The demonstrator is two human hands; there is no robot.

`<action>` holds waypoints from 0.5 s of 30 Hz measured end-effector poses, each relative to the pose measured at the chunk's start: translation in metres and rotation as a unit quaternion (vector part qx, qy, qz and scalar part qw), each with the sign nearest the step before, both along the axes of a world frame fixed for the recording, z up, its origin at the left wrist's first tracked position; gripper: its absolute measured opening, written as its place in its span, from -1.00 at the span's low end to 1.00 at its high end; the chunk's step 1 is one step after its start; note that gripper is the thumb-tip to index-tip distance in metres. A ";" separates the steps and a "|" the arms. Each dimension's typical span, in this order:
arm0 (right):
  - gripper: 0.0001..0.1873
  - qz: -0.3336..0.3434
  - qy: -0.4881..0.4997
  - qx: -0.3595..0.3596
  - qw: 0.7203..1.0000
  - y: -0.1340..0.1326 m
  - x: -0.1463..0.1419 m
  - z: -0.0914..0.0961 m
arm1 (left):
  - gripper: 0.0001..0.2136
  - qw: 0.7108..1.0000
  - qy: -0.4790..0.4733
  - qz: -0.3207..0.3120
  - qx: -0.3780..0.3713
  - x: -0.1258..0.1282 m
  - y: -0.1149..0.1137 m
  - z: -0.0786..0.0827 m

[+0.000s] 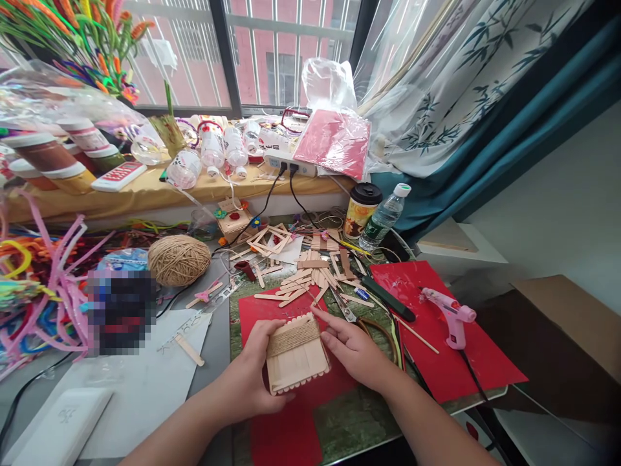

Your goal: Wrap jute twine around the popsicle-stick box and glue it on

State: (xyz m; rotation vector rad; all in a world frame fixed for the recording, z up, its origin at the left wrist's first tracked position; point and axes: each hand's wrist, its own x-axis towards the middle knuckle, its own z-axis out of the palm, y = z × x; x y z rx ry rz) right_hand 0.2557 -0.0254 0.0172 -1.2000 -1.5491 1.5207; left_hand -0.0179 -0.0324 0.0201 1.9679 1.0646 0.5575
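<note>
A small box of wooden craft sticks [295, 374] with scalloped edges is held up, tilted, in front of me. Jute twine [294, 338] is wound in a band around its upper part. My left hand [262, 366] grips the box from the left, its thumb side along the edge. From the right, my right hand [356, 349] rests against the box, index finger reaching to the top right corner and the other fingers bent at its side. Whether those fingers also pinch a strand of twine cannot be made out. Beneath lies red paper [286, 433].
Loose craft sticks [310, 278] lie heaped behind the box, with scissors [373, 330] close to my right hand. A pink glue gun [451, 317] stands on red paper at right. Behind are a twine ball [179, 260], a water bottle [385, 217] and a lidded cup [361, 210].
</note>
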 end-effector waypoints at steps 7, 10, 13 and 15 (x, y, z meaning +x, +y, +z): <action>-0.42 0.021 0.015 -0.016 1.000 0.008 0.000 0.024 | -0.04 0.997 -0.034 -0.026 -0.065 -0.002 -0.004 0.004; -0.50 0.043 -0.069 0.010 0.997 0.008 -0.008 0.048 | -0.03 0.996 -0.003 -0.026 -0.084 0.000 -0.006 -0.004; -0.57 0.064 -0.188 0.072 0.977 0.008 -0.023 0.076 | -0.03 0.999 0.022 -0.022 -0.037 0.003 -0.007 -0.009; -0.69 0.086 -0.240 0.111 0.961 0.009 -0.036 0.089 | 0.01 1.000 0.023 -0.015 0.002 0.004 -0.009 -0.009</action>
